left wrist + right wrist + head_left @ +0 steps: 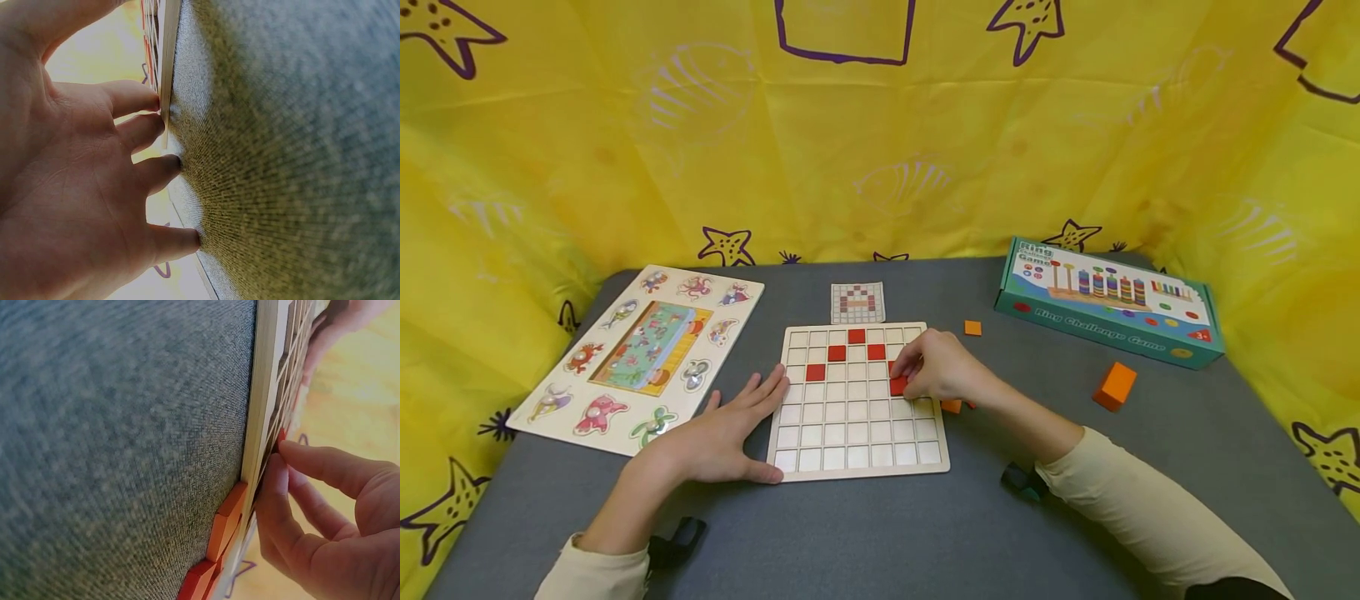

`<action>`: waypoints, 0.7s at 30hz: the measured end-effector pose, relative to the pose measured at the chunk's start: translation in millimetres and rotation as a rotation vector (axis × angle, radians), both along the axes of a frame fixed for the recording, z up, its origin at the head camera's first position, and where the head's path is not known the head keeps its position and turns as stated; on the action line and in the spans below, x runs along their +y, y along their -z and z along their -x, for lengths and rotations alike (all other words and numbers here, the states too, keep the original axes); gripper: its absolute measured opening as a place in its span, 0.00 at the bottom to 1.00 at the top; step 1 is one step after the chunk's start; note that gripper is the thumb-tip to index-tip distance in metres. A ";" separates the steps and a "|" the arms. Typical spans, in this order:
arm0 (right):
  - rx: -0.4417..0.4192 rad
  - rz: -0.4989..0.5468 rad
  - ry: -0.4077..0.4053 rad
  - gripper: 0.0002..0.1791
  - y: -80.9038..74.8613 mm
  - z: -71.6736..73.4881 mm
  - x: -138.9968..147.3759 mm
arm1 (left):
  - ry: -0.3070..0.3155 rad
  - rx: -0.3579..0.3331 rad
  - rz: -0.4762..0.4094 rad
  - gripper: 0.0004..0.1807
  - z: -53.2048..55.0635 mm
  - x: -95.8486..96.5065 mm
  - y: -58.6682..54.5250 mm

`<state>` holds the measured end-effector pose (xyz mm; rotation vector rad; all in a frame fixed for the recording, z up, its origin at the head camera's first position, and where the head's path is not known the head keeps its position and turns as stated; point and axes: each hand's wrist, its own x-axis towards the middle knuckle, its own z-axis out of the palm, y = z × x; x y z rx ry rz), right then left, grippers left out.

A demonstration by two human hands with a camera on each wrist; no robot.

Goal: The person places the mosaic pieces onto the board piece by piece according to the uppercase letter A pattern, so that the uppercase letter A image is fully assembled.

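A wooden grid board [835, 436] lies flat on the table, with several red tiles [837, 353] in squares of its upper rows. My right hand [946, 367] is over the board's right side and pinches a red tile [898, 387] between thumb and fingers at the grid. Another bit of red is partly hidden behind these fingers. My left hand [722, 440] rests with spread fingers along the board's left edge; thumb and fingertips touch the frame or the cloth beside it. In the right wrist view, an orange tile [226, 520] and red tiles [197, 581] lie against the board's right edge.
Behind the board lies a small pattern card [857, 303]. A sea-animal puzzle board [730, 300] is at the left. At the right are a Ring Challenge Game box [1105, 325], an orange block [1115, 387] and a single orange tile [973, 327]. Yellow cloth [820, 167] surrounds the table.
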<state>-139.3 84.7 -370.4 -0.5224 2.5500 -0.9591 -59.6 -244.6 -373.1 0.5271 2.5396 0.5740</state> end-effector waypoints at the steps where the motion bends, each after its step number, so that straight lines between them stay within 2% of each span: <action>1: 0.001 -0.001 0.002 0.12 -0.2 -0.3 0.0 | 0.000 0.000 -0.001 0.68 0.1 0.0 0.0; 21: -0.030 0.014 0.018 0.14 0.7 0.9 3.4 | -0.004 -0.009 -0.003 0.68 -0.3 1.2 -0.8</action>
